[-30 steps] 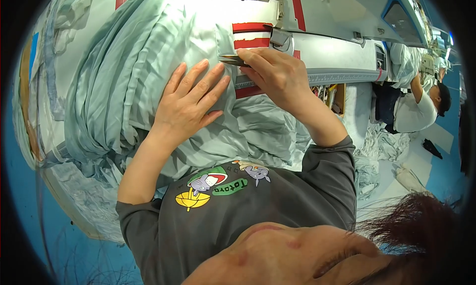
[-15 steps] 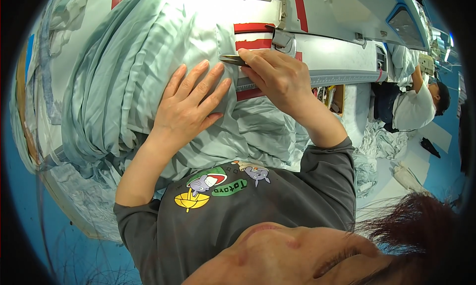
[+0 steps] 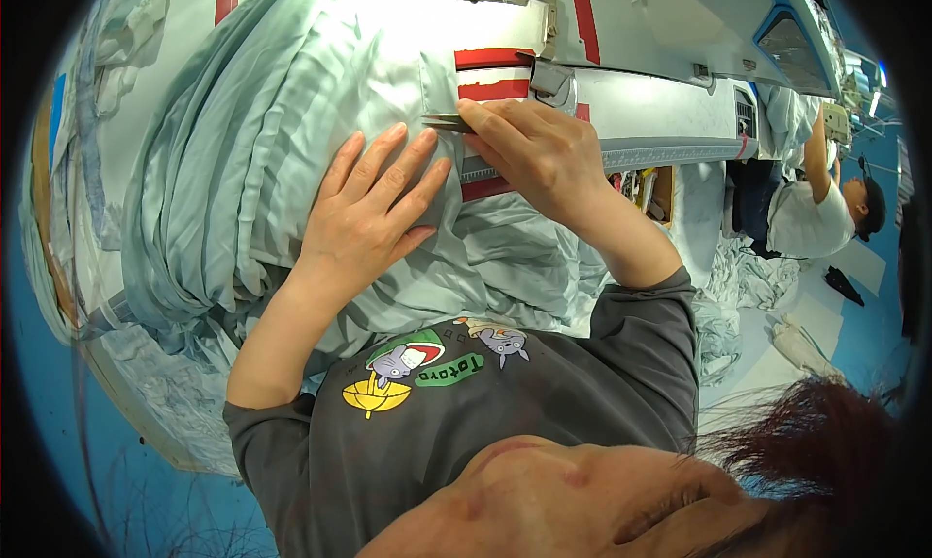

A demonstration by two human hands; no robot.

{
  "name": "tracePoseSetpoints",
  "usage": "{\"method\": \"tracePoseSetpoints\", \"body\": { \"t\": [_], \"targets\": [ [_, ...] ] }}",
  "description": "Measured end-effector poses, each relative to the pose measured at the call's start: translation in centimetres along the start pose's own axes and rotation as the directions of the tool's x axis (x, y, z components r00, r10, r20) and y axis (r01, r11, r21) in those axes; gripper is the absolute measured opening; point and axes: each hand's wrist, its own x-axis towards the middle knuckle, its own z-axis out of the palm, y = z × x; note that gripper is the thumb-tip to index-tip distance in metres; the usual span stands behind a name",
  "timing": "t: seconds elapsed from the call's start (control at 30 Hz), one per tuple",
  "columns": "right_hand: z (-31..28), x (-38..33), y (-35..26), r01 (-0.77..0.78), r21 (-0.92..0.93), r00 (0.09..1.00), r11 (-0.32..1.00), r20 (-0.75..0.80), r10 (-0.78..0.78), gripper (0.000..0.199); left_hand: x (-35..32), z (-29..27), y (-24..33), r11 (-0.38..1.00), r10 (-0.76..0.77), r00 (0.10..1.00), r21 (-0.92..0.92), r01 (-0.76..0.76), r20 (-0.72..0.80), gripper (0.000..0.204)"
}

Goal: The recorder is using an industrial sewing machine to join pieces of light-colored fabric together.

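Note:
Pale green satiny fabric [image 3: 277, 160] lies in folds over the sewing table and hangs toward me. My left hand [image 3: 374, 194] rests on it, palm down, fingers stretched and slightly spread. Gripped in my right hand [image 3: 539, 150] is a pair of thread snips [image 3: 447, 123], their dark pointed blades facing left. The tips lie at the fabric close to a straight seam or edge, just beyond my left fingertips. Most of the snips is hidden inside my fingers.
Right of the fabric is the white sewing machine [image 3: 660, 107] with red tape strips [image 3: 493, 90]. A grey ruler strip [image 3: 670, 152] follows the table's front edge, above a drawer [image 3: 662, 194] of small items. At far right, another person [image 3: 811, 213] sits at a machine.
The snips and my right hand have shifted slightly left and down. My left hand stays nearly in place. The person at far right has lifted their head.

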Motion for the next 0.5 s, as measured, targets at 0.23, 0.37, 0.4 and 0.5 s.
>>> {"method": "tracePoseSetpoints", "body": {
  "t": [0.23,0.37,0.4,0.5],
  "targets": [
    [-0.22,0.12,0.1,-0.022,0.019,1.0,1.0,-0.003,0.022,0.033,-0.11,0.05,-0.05,1.0,0.007,1.0,0.006,-0.007,0.013,0.075],
    [-0.33,0.1,-0.05,-0.019,0.005,1.0,1.0,0.003,0.019,0.032,-0.17,0.14,-0.16,1.0,-0.002,1.0,0.002,0.002,0.0,0.075],
    [-0.35,0.1,-0.07,-0.023,0.012,1.0,1.0,0.004,0.023,0.032,-0.17,0.14,-0.16,1.0,-0.003,1.0,-0.002,0.003,0.002,0.075],
    [-0.35,0.13,-0.03,-0.026,0.017,1.0,1.0,0.004,0.025,0.032,-0.18,0.11,-0.14,1.0,-0.002,1.0,-0.001,0.002,0.005,0.076]
  ]
}}
